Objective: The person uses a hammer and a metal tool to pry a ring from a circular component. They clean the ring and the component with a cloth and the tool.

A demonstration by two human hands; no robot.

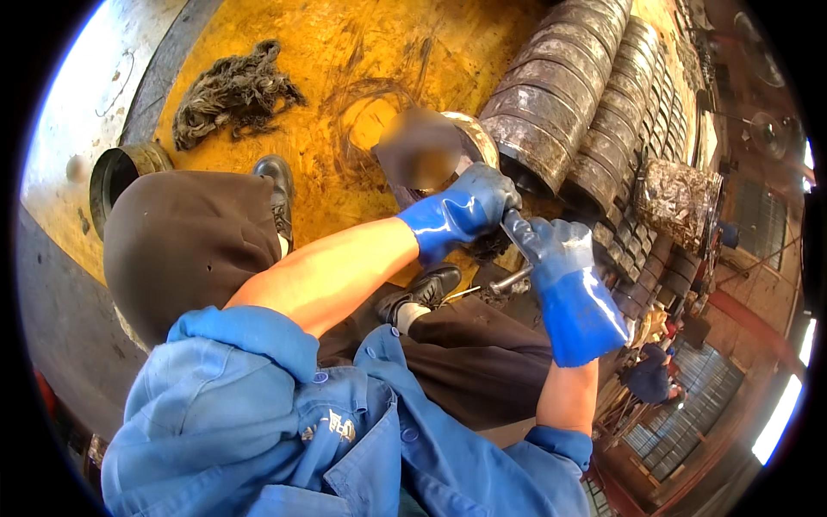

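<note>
Both hands wear blue rubber gloves with dark, worn fingers, and they come close together in front of my knees. My left hand (478,205) is closed, its fingers curled beside the rim of a pale metal ring (476,138) on the yellow surface. My right hand (558,246) is closed too, with a dark narrow shape running from it toward the left hand. Whether that shape is a tool or a gloved finger, I cannot tell. Against the underside of the right glove shows a shiny metal rod (512,280) with a rounded end. Blur covers the area beside the ring.
Rows of grimy metal rings (551,90) lie side by side at the right. A ragged grey cloth (233,95) rests on the stained yellow surface (353,43). Beside my left knee stands a short open metal cylinder (142,164). Another person (650,375) is farther off, lower right.
</note>
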